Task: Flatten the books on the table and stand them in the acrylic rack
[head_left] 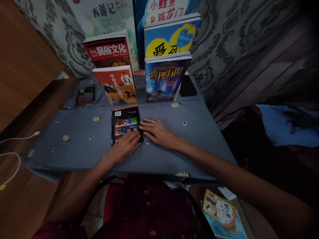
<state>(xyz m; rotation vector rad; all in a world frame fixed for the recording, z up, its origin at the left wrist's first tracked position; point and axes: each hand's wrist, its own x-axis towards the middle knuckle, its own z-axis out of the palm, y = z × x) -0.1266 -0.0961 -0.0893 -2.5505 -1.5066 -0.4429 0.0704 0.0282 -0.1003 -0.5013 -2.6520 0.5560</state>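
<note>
A dark book (125, 116) lies on the grey-blue tablecloth (164, 156), its back cover up, with a barcode and small coloured pictures. Across its lower part rests my left hand (127, 142), laid flat with the fingers stretched out. My right hand (157, 132) is flat too, its fingertips at the book's right edge and the palm over the cloth. Neither hand grips anything. Just behind the book stand an orange-red book (117, 84) on the left and a blue book with gold lettering (165, 78) on the right.
Further back stand a red book (109, 51), a blue and yellow book (171, 38) and two tall books against the patterned wall covering. A black flat object (188, 87) lies at the back right. A white cable (18, 166) hangs at the left. More books (221, 212) sit low at the right.
</note>
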